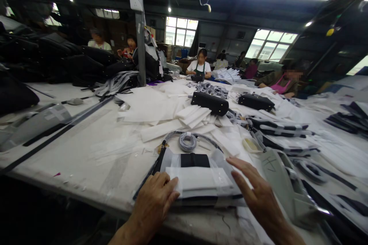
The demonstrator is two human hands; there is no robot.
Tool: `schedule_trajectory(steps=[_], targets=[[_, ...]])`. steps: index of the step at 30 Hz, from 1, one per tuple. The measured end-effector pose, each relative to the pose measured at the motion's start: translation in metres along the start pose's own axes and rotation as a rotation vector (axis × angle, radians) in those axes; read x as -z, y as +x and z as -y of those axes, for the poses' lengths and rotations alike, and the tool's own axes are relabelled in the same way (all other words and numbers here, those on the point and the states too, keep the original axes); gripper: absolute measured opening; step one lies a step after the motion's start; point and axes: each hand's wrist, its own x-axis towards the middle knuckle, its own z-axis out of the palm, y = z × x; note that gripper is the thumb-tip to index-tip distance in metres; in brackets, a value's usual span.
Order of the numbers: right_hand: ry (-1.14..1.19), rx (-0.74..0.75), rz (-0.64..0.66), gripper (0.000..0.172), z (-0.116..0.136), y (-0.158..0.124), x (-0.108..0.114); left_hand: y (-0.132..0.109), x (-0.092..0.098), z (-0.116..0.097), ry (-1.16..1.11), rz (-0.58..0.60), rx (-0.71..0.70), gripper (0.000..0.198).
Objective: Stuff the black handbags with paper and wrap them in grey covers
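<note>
Bag: black handbag (195,160) wrapped in clear film and white foam sheet (198,178), flat near the worktable (71,153) edge in front of me;
Left hand (152,203): open, fingertips on the wrap, gripping nothing;
Right hand (258,195): fingers spread wide beside the wrap, gripping nothing;
Risk: slick film could slip under my fingers; the coiled grey strap (187,141) could drag the bag over the edge.

A coiled strap (187,141) lay just behind the wrapped bag (198,176), paper sheets (146,105) farther back-left of it, and a panel (283,185) right of it.
</note>
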Motion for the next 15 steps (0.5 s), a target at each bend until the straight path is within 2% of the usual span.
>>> schedule_trajectory(steps=[1, 3, 5, 7, 9, 12, 14, 15], targets=[[-0.064, 0.120, 0.037, 0.047, 0.001, -0.014, -0.004, -0.001, 0.002, 0.000, 0.008, -0.008, -0.024, 0.022], [-0.188, 0.294, 0.159, 0.061, -0.001, -0.036, -0.020, -0.005, 0.001, 0.000, 0.014, -0.031, -0.054, 0.023], [-0.270, 0.314, 0.244, 0.074, -0.006, -0.049, -0.038, -0.009, -0.001, 0.002, 0.000, -0.040, -0.051, 0.025], [-0.292, 0.276, 0.288, 0.076, -0.011, -0.054, -0.047, -0.012, -0.003, 0.005, -0.011, -0.034, -0.048, 0.025], [-0.280, 0.255, 0.308, 0.074, -0.011, -0.054, -0.042, -0.013, -0.002, 0.006, -0.008, -0.034, -0.054, 0.028], [-0.249, 0.240, 0.284, 0.065, 0.003, -0.042, -0.021, -0.007, 0.007, 0.003, -0.003, -0.039, -0.057, 0.031], [-0.229, 0.210, 0.341, 0.066, 0.016, -0.027, -0.009, 0.004, 0.011, -0.002, -0.011, -0.017, -0.065, 0.034], [-0.218, 0.196, 0.396, 0.072, 0.022, -0.018, -0.007, 0.011, 0.010, -0.006, -0.013, 0.010, -0.076, 0.042]])
